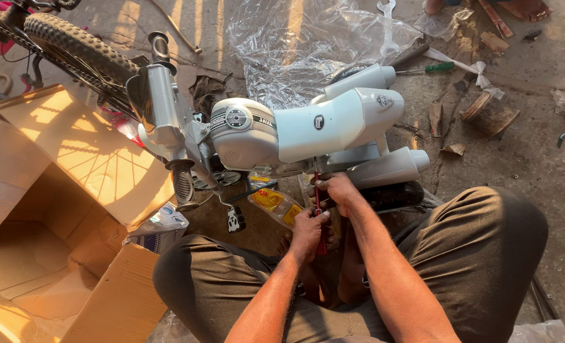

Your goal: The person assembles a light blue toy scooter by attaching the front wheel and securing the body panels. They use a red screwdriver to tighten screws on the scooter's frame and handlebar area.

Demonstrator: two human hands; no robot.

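A white and silver toy motorbike [295, 130] lies on its side on the ground in front of me. My left hand [309, 233] grips the red handle of a screwdriver [319, 209] whose shaft points up into the bike's underside below the seat. My right hand [336, 190] holds the shaft near its tip, fingers pinched around it just under the bike body. Both forearms reach forward between my knees.
An open cardboard box [60, 209] stands at the left. A bicycle wheel [79, 47] lies behind it. Clear plastic sheet [295, 44] is spread beyond the bike. A green-handled screwdriver [432, 68], a tin [489, 114] and scraps litter the right.
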